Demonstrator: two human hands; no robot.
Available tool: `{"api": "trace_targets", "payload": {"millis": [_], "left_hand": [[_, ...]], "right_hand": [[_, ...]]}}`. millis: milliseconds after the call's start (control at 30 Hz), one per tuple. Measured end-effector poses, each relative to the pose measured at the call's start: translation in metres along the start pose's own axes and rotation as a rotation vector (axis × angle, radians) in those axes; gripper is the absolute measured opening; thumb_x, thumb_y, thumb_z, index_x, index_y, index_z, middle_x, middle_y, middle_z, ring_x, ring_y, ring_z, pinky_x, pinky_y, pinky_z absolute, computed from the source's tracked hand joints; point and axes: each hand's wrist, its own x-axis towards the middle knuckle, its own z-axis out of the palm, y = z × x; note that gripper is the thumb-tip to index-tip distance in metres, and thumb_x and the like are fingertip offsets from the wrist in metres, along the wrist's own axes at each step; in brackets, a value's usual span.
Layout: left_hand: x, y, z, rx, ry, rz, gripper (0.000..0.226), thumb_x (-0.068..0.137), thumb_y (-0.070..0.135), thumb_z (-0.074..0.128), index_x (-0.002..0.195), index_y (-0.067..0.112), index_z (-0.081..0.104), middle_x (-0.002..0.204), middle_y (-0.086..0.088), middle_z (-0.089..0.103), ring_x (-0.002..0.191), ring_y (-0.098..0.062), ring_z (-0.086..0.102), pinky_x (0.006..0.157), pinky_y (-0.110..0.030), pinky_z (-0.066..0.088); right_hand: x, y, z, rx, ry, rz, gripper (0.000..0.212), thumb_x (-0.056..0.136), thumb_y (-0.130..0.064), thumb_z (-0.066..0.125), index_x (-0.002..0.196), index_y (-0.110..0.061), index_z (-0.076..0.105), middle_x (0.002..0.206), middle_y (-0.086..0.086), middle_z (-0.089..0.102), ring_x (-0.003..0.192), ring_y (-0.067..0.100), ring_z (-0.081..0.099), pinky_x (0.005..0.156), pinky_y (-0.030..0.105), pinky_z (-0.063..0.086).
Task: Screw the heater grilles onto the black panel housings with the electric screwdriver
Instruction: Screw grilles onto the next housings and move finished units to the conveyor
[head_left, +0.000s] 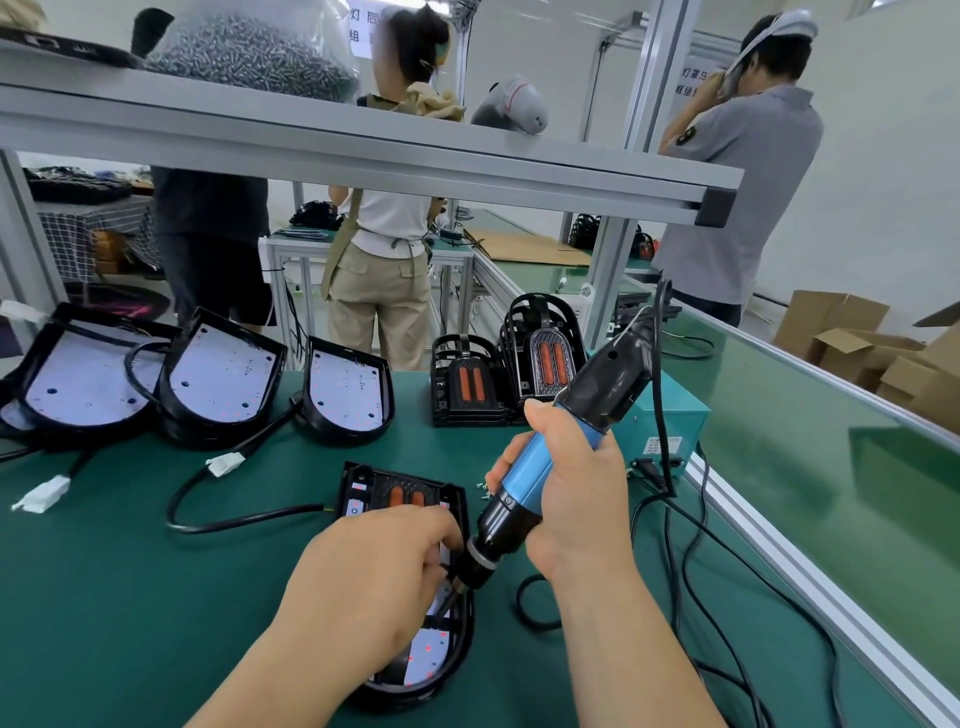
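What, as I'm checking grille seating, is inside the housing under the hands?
A grille with two orange strips at the far end, a white red-dotted board nearer. The left hand covers the middle.

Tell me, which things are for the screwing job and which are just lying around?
For the job: blue-and-black electric screwdriver, black panel housing with its orange-barred heater grille, stacked black wire grilles, waiting black housings with white boards.
Lying about: brown cardboard boxes, grey fabric glove, beige crumpled cloth.

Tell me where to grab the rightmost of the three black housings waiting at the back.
Take the housing by its straight top edge, coming down from above: it leans with that edge raised and free, rounded end down on the green mat.
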Motion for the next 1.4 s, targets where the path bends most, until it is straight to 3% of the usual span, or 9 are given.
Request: {"api": "trace_targets", "payload": {"millis": [367,567,700,833,1033,1200,1400], "left_hand": [[0.0,-0.002,0.0,-0.004,-0.026,-0.009,0.02,0.091,0.034,0.052,0.108,0.046,0.051,0.084,0.022,0.054,0.08,-0.002,0.048,0.066,-0.017,0.04],[0.008,-0.001,-0.005,-0.003,-0.09,-0.007,0.013,0.091,0.038,0.054,0.104,0.04,0.055,0.088,0.024,0.064,0.084,0.0,0.05,0.076,-0.021,0.045],[0.034,0.007,-0.015,0.006,-0.102,-0.036,0.007,0.089,0.041,0.061,0.095,0.037,0.06,0.091,0.016,0.068,0.094,-0.01,0.06,0.077,-0.028,0.048],[0.072,0.02,-0.013,-0.007,-0.11,-0.024,0.01,0.09,0.04,0.066,0.084,0.035,0.059,0.097,0.012,0.068,0.097,-0.015,0.061,0.085,-0.035,0.053],[0.104,0.039,0.026,0.102,-0.234,0.051,0.013,0.092,0.036,0.064,0.105,0.035,0.069,0.113,0.01,0.068,0.109,-0.019,0.06,0.089,-0.032,0.045],[0.109,0.039,0.047,0.297,-0.27,0.088,0.018,0.096,0.029,0.061,0.112,0.033,0.068,0.113,0.011,0.07,0.11,-0.018,0.059,0.092,-0.036,0.032],[0.109,0.009,0.015,0.105,-0.13,-0.001,0.031,0.099,0.027,0.054,0.125,0.041,0.062,0.131,0.014,0.063,0.123,-0.014,0.055,0.104,-0.033,0.04]], "right_hand": [[0.003,0.001,-0.002,0.013,0.018,0.02,0.031,0.067,-0.024,0.073,0.087,-0.012,0.052,0.054,0.008,0.052,0.045,0.024,0.05,0.051,0.034,0.049],[0.015,-0.012,-0.02,0.16,0.14,0.113,0.019,0.085,-0.015,0.069,0.089,-0.011,0.05,0.053,0.007,0.05,0.043,0.022,0.049,0.048,0.033,0.051],[0.026,-0.022,-0.04,0.309,0.227,0.231,0.018,0.088,-0.021,0.066,0.083,-0.014,0.051,0.054,0.003,0.05,0.042,0.018,0.05,0.049,0.03,0.053],[0.033,-0.022,-0.056,0.298,0.258,0.316,0.019,0.087,-0.026,0.066,0.081,-0.013,0.054,0.053,0.003,0.052,0.042,0.017,0.051,0.051,0.029,0.054],[0.04,-0.015,-0.069,0.234,0.296,0.443,0.023,0.086,-0.026,0.067,0.085,-0.01,0.051,0.05,0.006,0.051,0.039,0.019,0.051,0.049,0.031,0.053],[0.044,-0.004,-0.073,0.099,0.346,0.526,0.028,0.086,-0.027,0.072,0.088,-0.006,0.054,0.054,0.008,0.056,0.04,0.022,0.055,0.049,0.034,0.055],[0.046,0.007,-0.072,-0.013,0.344,0.55,0.033,0.086,-0.028,0.074,0.103,-0.007,0.056,0.069,0.012,0.056,0.047,0.024,0.056,0.05,0.035,0.055]]}}
